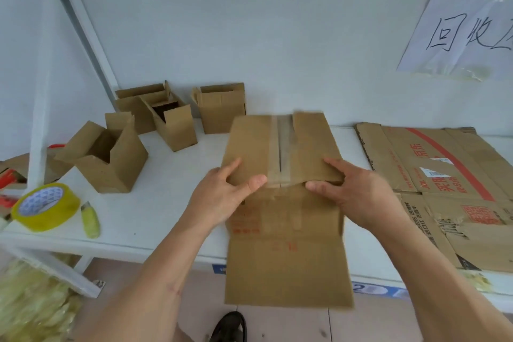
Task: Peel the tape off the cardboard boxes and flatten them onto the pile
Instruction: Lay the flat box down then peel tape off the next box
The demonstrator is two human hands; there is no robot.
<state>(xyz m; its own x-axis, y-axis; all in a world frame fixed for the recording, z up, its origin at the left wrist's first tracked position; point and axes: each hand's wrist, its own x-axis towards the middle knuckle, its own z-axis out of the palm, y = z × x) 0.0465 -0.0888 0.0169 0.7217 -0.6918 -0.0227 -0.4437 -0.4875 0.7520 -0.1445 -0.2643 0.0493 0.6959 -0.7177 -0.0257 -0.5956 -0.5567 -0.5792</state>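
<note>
Both arms outstretched; left hand (pixel 226 191) and right hand (pixel 354 191) pinching a taped brown cardboard box (pixel 286 230), creased, overhanging the white tabletop (pixel 166 175) edge. Flattened corrugated pile (pixel 449 183) just right.

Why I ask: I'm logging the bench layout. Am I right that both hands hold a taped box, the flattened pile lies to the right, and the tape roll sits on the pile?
Not quite. In the head view the tape roll sits on the table at the far left, not on the pile. Both the left hand and right hand do hold the taped box.
</note>
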